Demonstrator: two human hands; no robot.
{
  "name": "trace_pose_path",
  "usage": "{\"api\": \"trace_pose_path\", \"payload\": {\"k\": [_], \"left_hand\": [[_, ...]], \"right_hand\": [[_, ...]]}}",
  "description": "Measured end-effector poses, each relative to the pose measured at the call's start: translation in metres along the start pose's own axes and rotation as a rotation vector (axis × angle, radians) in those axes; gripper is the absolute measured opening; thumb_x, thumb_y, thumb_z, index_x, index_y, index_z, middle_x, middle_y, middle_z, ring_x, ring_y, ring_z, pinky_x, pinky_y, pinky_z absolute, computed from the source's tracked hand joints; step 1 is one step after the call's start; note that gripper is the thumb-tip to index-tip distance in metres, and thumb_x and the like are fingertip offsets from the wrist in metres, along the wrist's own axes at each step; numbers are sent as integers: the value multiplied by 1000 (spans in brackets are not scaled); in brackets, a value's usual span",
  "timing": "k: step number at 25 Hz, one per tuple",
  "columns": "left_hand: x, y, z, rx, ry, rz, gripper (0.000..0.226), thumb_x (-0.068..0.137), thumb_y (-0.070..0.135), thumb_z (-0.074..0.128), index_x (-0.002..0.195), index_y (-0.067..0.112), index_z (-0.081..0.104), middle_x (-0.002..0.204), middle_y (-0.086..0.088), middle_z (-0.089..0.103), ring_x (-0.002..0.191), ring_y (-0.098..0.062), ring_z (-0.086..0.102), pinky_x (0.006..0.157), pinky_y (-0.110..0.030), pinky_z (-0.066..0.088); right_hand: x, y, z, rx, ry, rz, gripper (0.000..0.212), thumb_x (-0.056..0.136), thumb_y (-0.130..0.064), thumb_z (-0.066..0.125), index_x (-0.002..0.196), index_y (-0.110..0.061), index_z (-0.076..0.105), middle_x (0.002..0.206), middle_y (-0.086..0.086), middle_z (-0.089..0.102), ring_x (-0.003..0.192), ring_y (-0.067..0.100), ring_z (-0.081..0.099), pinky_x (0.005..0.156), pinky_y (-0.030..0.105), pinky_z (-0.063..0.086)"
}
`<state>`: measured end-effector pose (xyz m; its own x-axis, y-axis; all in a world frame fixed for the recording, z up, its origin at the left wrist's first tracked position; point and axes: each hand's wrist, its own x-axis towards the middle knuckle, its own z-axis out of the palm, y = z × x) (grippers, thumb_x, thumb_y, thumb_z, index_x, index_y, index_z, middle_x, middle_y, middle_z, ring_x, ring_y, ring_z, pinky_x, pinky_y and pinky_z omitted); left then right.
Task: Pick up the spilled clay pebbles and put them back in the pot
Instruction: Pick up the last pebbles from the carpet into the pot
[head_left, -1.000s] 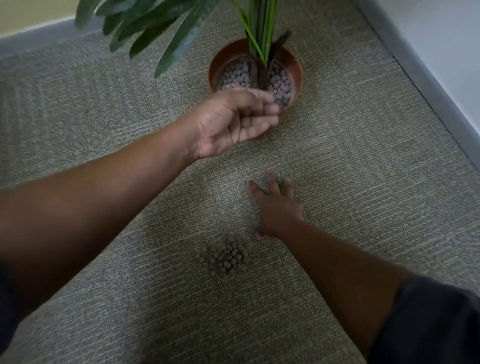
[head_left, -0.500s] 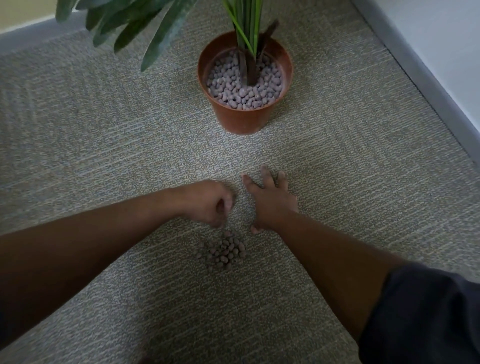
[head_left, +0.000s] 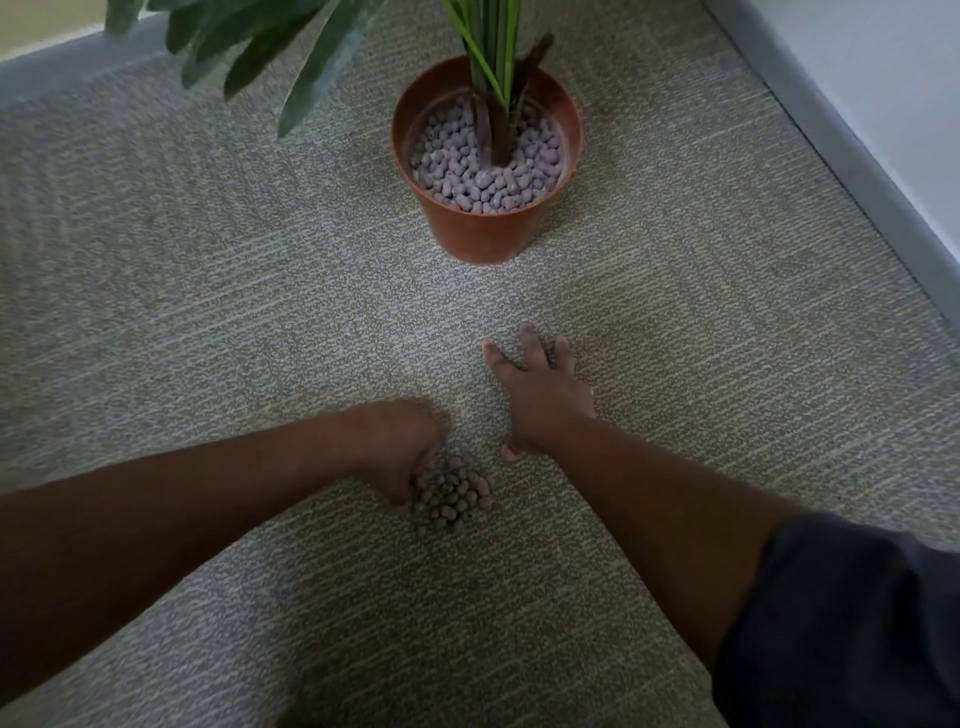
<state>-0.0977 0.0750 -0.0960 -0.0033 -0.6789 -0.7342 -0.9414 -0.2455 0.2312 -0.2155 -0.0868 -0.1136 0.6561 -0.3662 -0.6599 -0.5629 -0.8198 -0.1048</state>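
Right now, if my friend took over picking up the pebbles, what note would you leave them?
Left hand: down at the left edge of the spilled clay pebbles, fingers curled into the pile; whether it has a firm grip yet is unclear.
Right hand: flat on the carpet, fingers spread, holding nothing.
Pot: upright further ahead, already holding many pebbles around the plant stem.
Left to do: one small pile remains on the carpet; scoop it and drop it into the pot.

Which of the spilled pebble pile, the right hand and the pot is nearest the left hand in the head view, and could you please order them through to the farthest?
1. Spilled pebble pile: touching the left hand, at its fingers.
2. Right hand: just to the right, flat on the carpet.
3. Pot: farthest, up ahead.
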Motion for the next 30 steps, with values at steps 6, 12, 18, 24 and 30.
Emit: {"api": "trace_pose_path", "payload": {"k": [6,12,18,24,30], "left_hand": [[-9,0,27,-25,64,-34,59,61,40,90,110,24,62,111,-1,68,105,-21,63,71,-23,32],[-14,-7,45,-92,225,56,39,69,33,81,102,22,63,103,-2,69,100,-22,65,71,-23,37],[-19,2,57,-212,237,152,62,74,33,77,128,23,48,124,-1,51,109,-21,58,88,-30,50],[-18,9,67,-207,265,134,39,80,22,65,118,20,58,122,-4,50,108,-26,58,86,-39,53],[-17,12,74,26,421,191,50,69,20,74,116,24,56,116,-4,58,94,-28,61,69,-35,56]], "right_hand": [[-2,-1,-1,-2,-10,3,142,63,-41,94,151,-51,-17,161,-6,-36,150,42,-21,103,71,39],[-2,0,-1,-4,-6,1,142,62,-43,94,151,-51,-16,161,-6,-36,150,42,-21,103,70,39],[0,0,1,-3,-2,-2,142,61,-44,94,151,-51,-15,161,-6,-34,151,42,-20,103,72,37],[0,0,2,-5,8,0,141,61,-43,94,150,-52,-15,161,-7,-34,151,42,-21,103,71,37],[3,0,3,-12,-4,8,143,62,-42,94,149,-53,-19,160,-8,-37,150,42,-23,103,71,38]]}}
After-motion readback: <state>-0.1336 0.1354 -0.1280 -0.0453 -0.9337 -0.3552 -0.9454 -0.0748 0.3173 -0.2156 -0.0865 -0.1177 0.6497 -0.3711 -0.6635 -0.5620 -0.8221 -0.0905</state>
